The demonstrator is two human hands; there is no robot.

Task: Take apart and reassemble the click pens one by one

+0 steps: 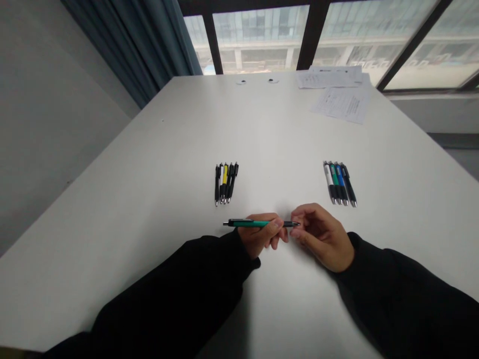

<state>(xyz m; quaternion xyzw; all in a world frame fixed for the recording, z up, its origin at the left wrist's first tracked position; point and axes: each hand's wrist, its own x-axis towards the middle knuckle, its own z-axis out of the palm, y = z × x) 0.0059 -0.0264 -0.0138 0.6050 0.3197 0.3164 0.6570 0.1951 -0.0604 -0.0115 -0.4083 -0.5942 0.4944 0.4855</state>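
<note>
Left hand (259,235) clamped on green pen (249,223), held crosswise above the table (123,209), long axis left-right, tip pointing right at right hand (324,239); contact with tip unclear.

The camera sits on my head and looks forward and down, across the table (157,149) toward the window (262,37) along the top of the frame. It is close above my hands: my left hand (258,234) and my right hand (324,238) show just below the centre, with my sleeves (168,294) coming in from the lower corners. The curtain (127,45) hangs at upper left, beside the wall (56,124).
</note>
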